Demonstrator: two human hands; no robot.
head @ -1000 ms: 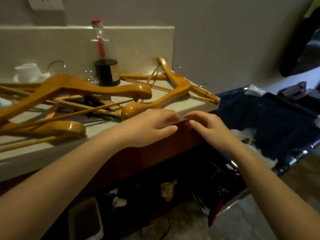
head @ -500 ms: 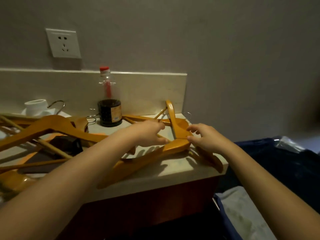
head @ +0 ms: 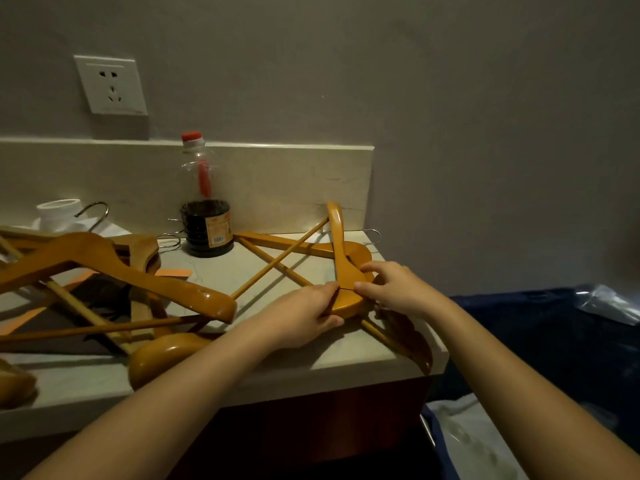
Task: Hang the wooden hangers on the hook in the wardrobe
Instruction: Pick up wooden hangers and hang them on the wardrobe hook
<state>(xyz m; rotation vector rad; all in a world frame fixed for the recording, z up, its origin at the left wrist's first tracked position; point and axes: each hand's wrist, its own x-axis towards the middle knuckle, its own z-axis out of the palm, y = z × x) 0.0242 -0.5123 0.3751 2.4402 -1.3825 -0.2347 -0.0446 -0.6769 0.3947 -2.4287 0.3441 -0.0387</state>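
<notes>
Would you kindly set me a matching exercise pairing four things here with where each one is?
1 wall socket
2 bottle
3 white cup
4 tilted wooden hanger

A gripped by the left hand and right hand
B far left of the counter
C on the wall above the backsplash
D upright, mid-counter

Pairs: 1-C, 2-D, 3-B, 4-A

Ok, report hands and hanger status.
Left hand and right hand both grip one hanger. It sits on the counter, right end. Second hanger lies crossed beneath it.
</notes>
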